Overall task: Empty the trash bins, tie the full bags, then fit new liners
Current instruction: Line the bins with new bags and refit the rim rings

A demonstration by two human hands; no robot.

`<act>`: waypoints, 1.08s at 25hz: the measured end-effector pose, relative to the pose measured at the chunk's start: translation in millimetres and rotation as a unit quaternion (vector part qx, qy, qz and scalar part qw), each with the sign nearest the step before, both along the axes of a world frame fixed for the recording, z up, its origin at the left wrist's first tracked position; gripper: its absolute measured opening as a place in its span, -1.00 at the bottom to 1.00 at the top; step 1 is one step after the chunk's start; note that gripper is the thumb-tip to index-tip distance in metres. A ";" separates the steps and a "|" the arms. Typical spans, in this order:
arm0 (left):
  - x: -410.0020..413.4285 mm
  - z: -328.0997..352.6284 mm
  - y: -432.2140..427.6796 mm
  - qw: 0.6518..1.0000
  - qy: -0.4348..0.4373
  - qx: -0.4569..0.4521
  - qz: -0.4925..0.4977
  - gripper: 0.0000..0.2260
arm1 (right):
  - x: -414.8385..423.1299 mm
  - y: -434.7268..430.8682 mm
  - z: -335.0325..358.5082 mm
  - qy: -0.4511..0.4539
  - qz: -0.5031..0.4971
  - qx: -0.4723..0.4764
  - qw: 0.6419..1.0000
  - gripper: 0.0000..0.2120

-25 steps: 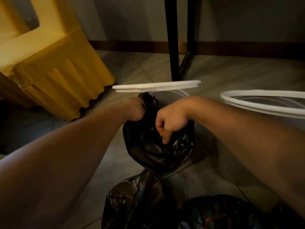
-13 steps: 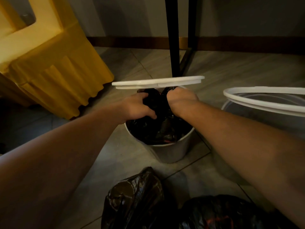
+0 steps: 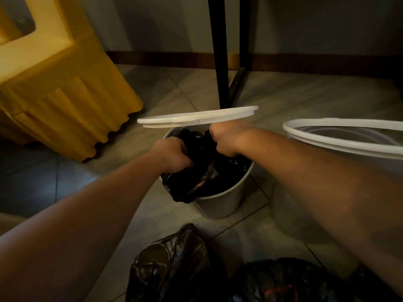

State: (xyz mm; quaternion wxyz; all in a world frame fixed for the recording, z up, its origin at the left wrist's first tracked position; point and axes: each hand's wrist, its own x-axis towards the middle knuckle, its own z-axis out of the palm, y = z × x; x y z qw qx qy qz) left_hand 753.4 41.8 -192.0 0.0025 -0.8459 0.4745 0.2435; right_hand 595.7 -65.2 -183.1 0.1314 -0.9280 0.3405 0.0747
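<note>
A small white bin stands on the floor in the middle, with a black bag in it that spills over the near-left rim. My left hand grips the bag's gathered top on the left. My right hand grips the bag's top on the right, just under the bin's raised white lid ring. Two full black bags lie on the floor in front of me.
A second clear bin with a white rim stands at the right. A yellow ribbed container fills the upper left. Two black legs rise behind the small bin, by the wall's brown skirting.
One second ago the bag hung lifted in front of the bin; now it sits inside the bin. Both hands moved forward and down with it and still grip its top.
</note>
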 end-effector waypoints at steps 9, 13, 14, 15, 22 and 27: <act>-16.2 12.6 7.8 0.999 -0.002 -0.002 -0.050 -0.73 | -10.2 15.3 -2.9 0.003 -0.011 -0.005 1.000 -0.71; -5.8 9.5 20.8 0.994 -0.054 -0.094 0.003 -0.67 | -12.4 8.7 -6.5 0.016 -0.005 -0.037 0.999 -0.71; -4.2 10.0 24.4 0.992 -0.060 -0.111 0.008 -0.68 | -11.3 6.7 -7.1 0.025 -0.003 0.001 1.000 -0.71; -2.8 11.2 27.2 0.991 -0.061 -0.118 0.007 -0.73 | -10.0 8.4 -5.8 0.044 -0.002 0.035 0.998 -0.71; 5.1 15.7 37.3 0.979 -0.099 -0.177 -0.003 -0.73 | -4.5 10.0 -3.4 -0.027 -0.087 -0.089 0.992 -0.72; 8.9 15.0 54.2 0.963 -0.068 -0.257 0.035 -0.59 | -10.9 6.3 5.1 -0.083 -0.139 0.029 0.986 -0.80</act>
